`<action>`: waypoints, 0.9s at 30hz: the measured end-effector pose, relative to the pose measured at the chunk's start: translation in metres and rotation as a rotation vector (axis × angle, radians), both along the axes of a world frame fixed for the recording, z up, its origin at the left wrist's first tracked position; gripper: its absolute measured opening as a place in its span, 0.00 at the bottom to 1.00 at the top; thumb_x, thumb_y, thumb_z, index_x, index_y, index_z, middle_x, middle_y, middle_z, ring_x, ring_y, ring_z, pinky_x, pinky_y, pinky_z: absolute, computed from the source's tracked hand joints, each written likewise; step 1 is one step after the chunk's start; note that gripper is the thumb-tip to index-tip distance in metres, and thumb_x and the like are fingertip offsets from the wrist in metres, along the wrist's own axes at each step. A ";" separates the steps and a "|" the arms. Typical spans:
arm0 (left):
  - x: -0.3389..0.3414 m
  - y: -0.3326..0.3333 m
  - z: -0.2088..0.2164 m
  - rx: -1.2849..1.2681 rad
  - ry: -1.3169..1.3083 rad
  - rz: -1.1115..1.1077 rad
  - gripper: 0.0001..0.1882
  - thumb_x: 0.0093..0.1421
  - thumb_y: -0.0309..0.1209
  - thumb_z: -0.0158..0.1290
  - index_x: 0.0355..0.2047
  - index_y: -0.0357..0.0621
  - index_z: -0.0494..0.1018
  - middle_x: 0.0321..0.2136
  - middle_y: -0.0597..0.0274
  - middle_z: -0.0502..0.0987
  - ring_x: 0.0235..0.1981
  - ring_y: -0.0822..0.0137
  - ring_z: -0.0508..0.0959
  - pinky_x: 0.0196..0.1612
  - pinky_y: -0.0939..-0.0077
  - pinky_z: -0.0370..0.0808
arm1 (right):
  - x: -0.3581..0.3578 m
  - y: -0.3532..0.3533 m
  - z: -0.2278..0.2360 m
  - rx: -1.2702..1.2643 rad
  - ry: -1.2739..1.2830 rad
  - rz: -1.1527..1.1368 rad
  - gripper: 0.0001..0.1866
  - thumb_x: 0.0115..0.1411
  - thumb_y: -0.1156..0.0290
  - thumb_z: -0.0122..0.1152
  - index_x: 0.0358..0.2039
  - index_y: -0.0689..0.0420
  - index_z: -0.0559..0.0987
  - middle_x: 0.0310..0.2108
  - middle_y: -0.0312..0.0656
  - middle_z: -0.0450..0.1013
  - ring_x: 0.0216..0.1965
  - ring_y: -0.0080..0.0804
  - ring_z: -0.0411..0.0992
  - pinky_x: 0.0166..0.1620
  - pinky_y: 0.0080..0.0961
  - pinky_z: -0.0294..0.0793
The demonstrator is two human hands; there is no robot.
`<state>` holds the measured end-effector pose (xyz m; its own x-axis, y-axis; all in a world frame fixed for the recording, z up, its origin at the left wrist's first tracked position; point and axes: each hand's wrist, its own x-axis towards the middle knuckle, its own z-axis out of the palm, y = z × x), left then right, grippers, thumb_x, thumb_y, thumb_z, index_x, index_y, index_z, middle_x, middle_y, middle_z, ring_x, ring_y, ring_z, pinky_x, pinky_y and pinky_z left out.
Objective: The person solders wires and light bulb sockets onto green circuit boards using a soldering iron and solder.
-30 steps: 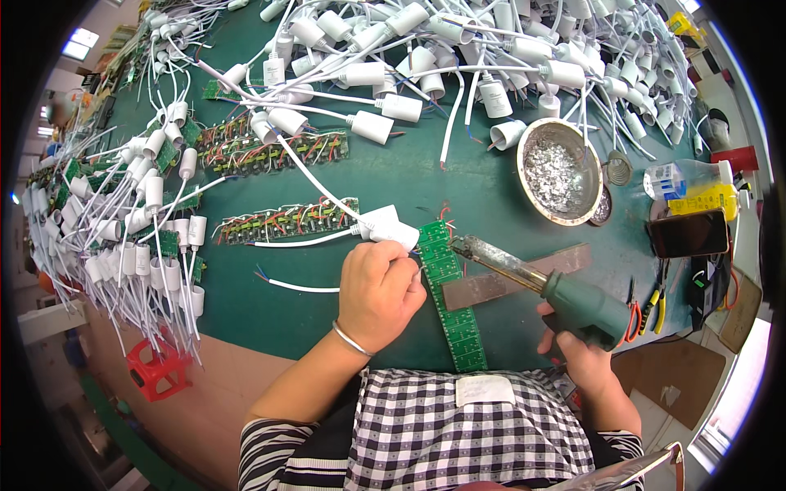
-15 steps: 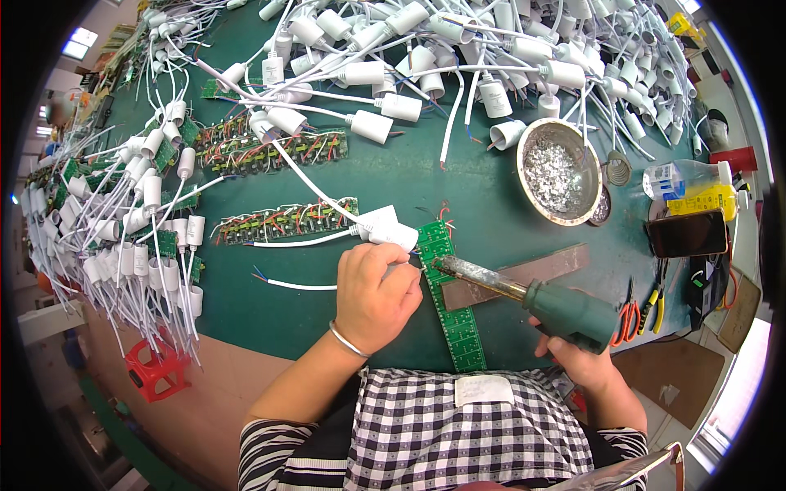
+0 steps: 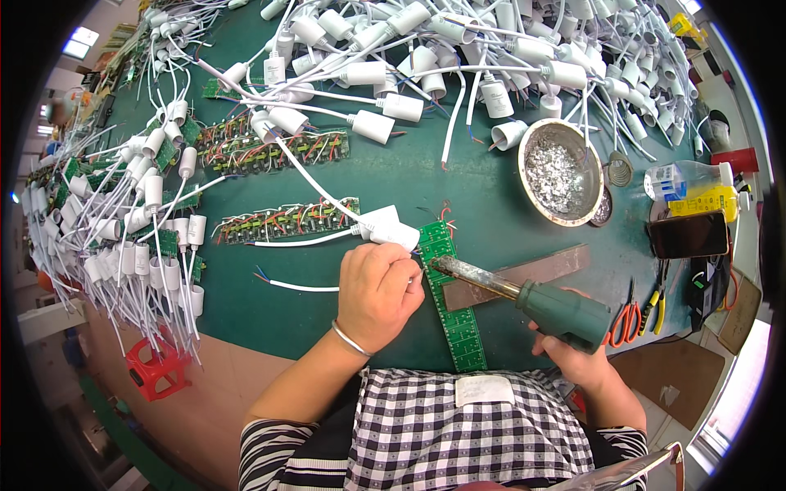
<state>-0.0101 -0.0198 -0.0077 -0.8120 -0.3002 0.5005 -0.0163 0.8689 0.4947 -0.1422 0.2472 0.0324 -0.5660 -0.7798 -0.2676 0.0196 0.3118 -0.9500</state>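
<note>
My left hand point(image 3: 378, 296) is closed in a pinch at the left edge of a long green circuit board point(image 3: 463, 334). A white cable point(image 3: 303, 286) with bare wire ends runs under its fingers, and thin wires show at the fingertips. Two white lamp holders point(image 3: 396, 235) lie just beyond the knuckles. In my right hand point(image 3: 573, 360) is a soldering iron point(image 3: 561, 313) with a thick green handle. The iron's tip meets the upper part of the board, close to the left fingertips. A brown bar point(image 3: 524, 274) lies beneath the iron's shaft, partly over the board.
White lamp holders point(image 3: 401, 106) with cables heap up at the back and left. Wired circuit boards point(image 3: 286, 221) lie left of centre. A bowl of silvery bits point(image 3: 562, 172), a bottle point(image 3: 684, 177), a phone point(image 3: 688, 236) and red-handled pliers point(image 3: 625, 322) stand or lie right.
The soldering iron's handle and my right hand have shifted slightly left, the tip staying on the board. My left hand keeps almost the same place.
</note>
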 end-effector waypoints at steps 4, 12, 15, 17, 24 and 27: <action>0.001 0.001 0.001 -0.013 -0.003 0.010 0.14 0.37 0.19 0.59 0.25 0.44 0.69 0.32 0.62 0.69 0.33 0.58 0.69 0.36 0.66 0.66 | 0.000 -0.005 0.003 0.001 -0.017 0.005 0.29 0.48 0.80 0.55 0.53 0.64 0.62 0.35 0.48 0.72 0.25 0.30 0.73 0.28 0.24 0.76; 0.000 0.001 0.000 -0.008 0.000 0.009 0.14 0.37 0.18 0.58 0.25 0.44 0.69 0.33 0.61 0.68 0.33 0.58 0.70 0.36 0.66 0.66 | 0.003 -0.009 0.005 -0.020 -0.080 -0.070 0.28 0.46 0.81 0.52 0.51 0.65 0.64 0.34 0.46 0.72 0.24 0.29 0.73 0.28 0.23 0.76; 0.001 0.001 0.000 -0.006 -0.004 0.010 0.14 0.37 0.18 0.58 0.25 0.44 0.69 0.32 0.61 0.68 0.33 0.58 0.70 0.36 0.66 0.66 | 0.002 -0.009 0.005 -0.008 -0.044 -0.031 0.28 0.46 0.81 0.52 0.52 0.65 0.63 0.34 0.46 0.72 0.24 0.29 0.73 0.28 0.23 0.76; 0.000 0.001 0.000 -0.004 -0.004 0.007 0.14 0.37 0.18 0.58 0.25 0.44 0.69 0.32 0.62 0.69 0.33 0.58 0.70 0.36 0.66 0.66 | 0.002 -0.010 0.007 0.003 -0.091 -0.063 0.28 0.46 0.81 0.51 0.51 0.64 0.63 0.34 0.46 0.72 0.24 0.29 0.73 0.28 0.23 0.75; 0.000 0.001 0.000 -0.009 0.005 0.010 0.14 0.37 0.18 0.58 0.25 0.44 0.69 0.32 0.62 0.69 0.33 0.58 0.70 0.36 0.66 0.66 | 0.003 -0.013 0.010 0.012 -0.121 -0.064 0.27 0.46 0.82 0.51 0.51 0.63 0.63 0.32 0.44 0.72 0.24 0.29 0.73 0.27 0.23 0.75; 0.000 0.001 -0.001 -0.024 0.015 0.018 0.14 0.36 0.18 0.58 0.25 0.44 0.69 0.32 0.62 0.69 0.33 0.58 0.70 0.36 0.66 0.66 | 0.003 -0.014 0.011 0.030 -0.138 -0.083 0.28 0.46 0.82 0.50 0.51 0.63 0.63 0.32 0.44 0.72 0.24 0.29 0.73 0.27 0.23 0.75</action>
<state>-0.0102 -0.0189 -0.0087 -0.7988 -0.3024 0.5201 -0.0243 0.8800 0.4743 -0.1388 0.2328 0.0432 -0.5846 -0.7221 -0.3698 0.1760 0.3321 -0.9267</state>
